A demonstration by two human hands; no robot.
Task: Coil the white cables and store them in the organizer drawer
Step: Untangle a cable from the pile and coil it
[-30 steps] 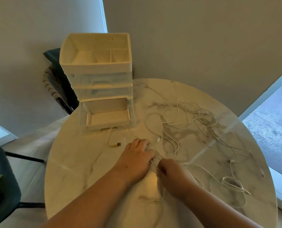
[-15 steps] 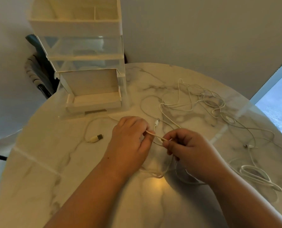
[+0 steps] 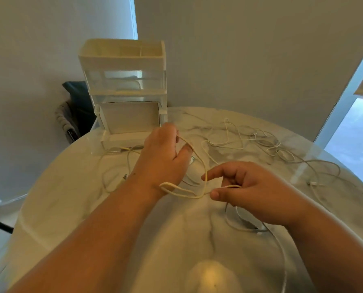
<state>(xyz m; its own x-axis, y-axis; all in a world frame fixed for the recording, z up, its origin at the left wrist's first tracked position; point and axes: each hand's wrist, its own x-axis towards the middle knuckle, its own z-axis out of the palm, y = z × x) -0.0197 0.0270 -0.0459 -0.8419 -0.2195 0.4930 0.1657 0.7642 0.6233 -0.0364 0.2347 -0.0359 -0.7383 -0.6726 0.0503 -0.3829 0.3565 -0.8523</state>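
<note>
Head view, the only one. The organizer (image 3: pixel 123 66) stands at the far left edge of the round marble table (image 3: pixel 60 197). It has a white frame w/ clear drawers and open compartments on top. Its bottom drawer (image 3: pixel 130 123) is pulled out toward the person.

The left hand (image 3: pixel 165 153) is raised just in front of the drawer, at the drawer's right corner, back of hand to the camera. Its fingers are curled and grip a white cable (image 3: pixel 200 160) btw fingertips & thumb. From there the cable runs down toward the person, makes a flat loop by the left wrist, then crosses to the right hand (image 3: pixel 250 187).

The right hand is further from the organizer, nearer the person and off to the right. It pinches the cable btw thumb & curled fingers. The index finger sticks out toward the left hand; whether it touches the strand, can't tell. The cable hangs off the table btw both hands. More cable drops below the right hand and trails toward the camera.

Loose cables (image 3: pixel 261 142) lie tangled on the table right of the organizer, well apart from the drawer. Another strand lies in front of the organizer, left of the left forearm, ending in a plug (image 3: pixel 124 177).

Behind the organizer, off the table, there's a dark chair (image 3: pixel 75 102) by the wall. A window (image 3: pixel 354 140) is far right of the organizer.
</note>
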